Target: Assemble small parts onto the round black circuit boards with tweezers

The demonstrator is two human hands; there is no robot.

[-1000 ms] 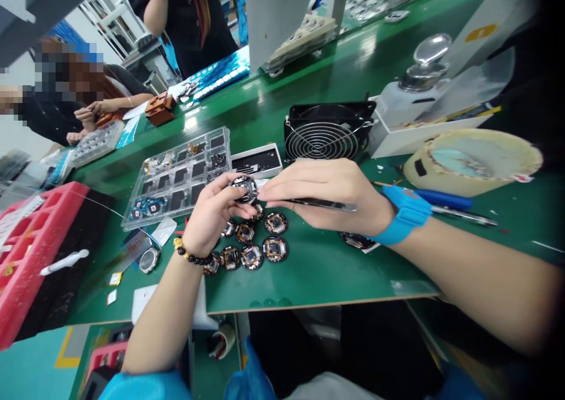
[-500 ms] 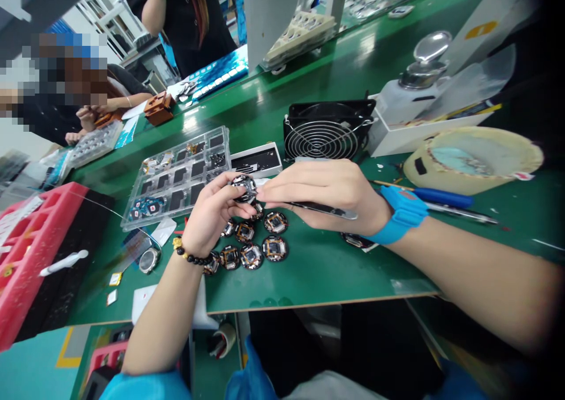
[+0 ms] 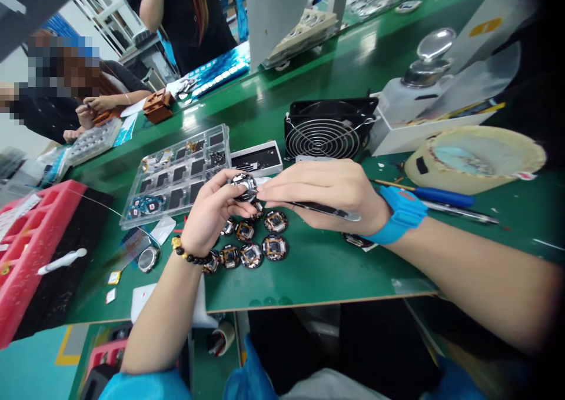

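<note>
My left hand [image 3: 210, 212] pinches a small round watch module [image 3: 244, 187] between thumb and fingers, raised over the green bench. My right hand [image 3: 329, 191] is closed around slim metal tweezers [image 3: 329, 210], whose rear end sticks out below the palm. The tips meet the module's right edge, largely covered by my fingers. Beneath both hands, several similar round modules [image 3: 275, 247] with orange flex strips lie on the bench. Another dark part [image 3: 356, 241] lies partly under my right wrist.
A clear compartment tray [image 3: 176, 176] and a small white box [image 3: 258, 159] sit behind my hands. Farther right are a black fan [image 3: 329, 129], a pump bottle [image 3: 408, 103] and a cream tub [image 3: 468, 167]. Pink foam [image 3: 39, 229] stands left. A co-worker's hands [image 3: 90, 112] work across the bench.
My hands, the module and the tweezers hold nearly the same pose. The view has shifted slightly. Across the bench, the seated co-worker's hand has risen a little.
</note>
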